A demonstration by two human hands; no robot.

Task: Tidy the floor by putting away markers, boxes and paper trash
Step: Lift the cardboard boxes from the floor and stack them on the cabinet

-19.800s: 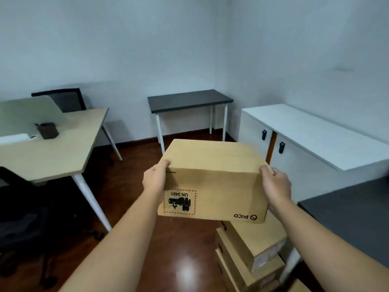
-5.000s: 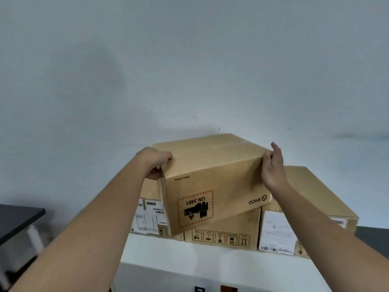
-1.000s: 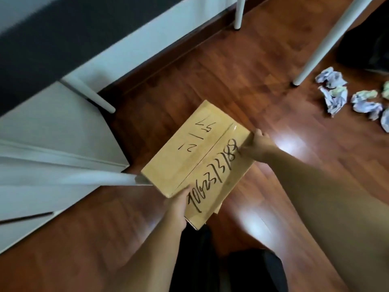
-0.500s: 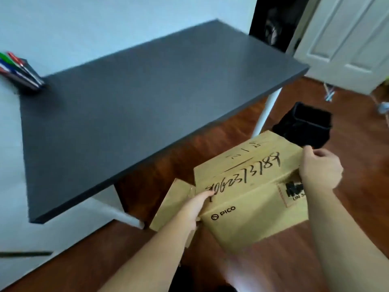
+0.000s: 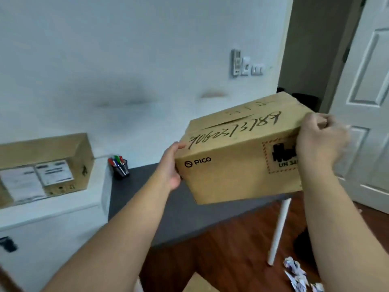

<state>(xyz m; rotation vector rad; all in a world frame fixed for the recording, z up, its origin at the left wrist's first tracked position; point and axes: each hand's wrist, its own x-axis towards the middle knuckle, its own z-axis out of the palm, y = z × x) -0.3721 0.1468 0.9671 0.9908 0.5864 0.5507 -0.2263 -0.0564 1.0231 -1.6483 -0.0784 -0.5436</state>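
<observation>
a pale wall (image 5: 126, 60) fills the background, with a white door (image 5: 366, 102) at the right and reddish wooden floor (image 5: 231, 249) below. a dark grey table (image 5: 168, 207) stands against the wall, and a black cup of markers (image 5: 120, 168) sits at its back left corner. to the left, a white cabinet (image 5: 52, 218) carries a cardboard box with labels (image 5: 46, 165). crumpled paper trash (image 5: 294, 272) lies on the floor near the table's white leg (image 5: 279, 228).

both forearms reach forward and up from the bottom of the view, holding a brown box (image 5: 242, 154) in the air above the table, tilted so its top, marked with handwritten numbers, faces the camera. its front face reads "pico".

the left hand (image 5: 170, 165) is pressed flat against the box's left end, thumb hooked over the top edge, fingers out of sight behind the side. the right hand (image 5: 322, 142) is curled over the box's upper right corner, fingers folded tight on the edge, covering part of a printed red-bordered label. the right hand is blurred.
</observation>
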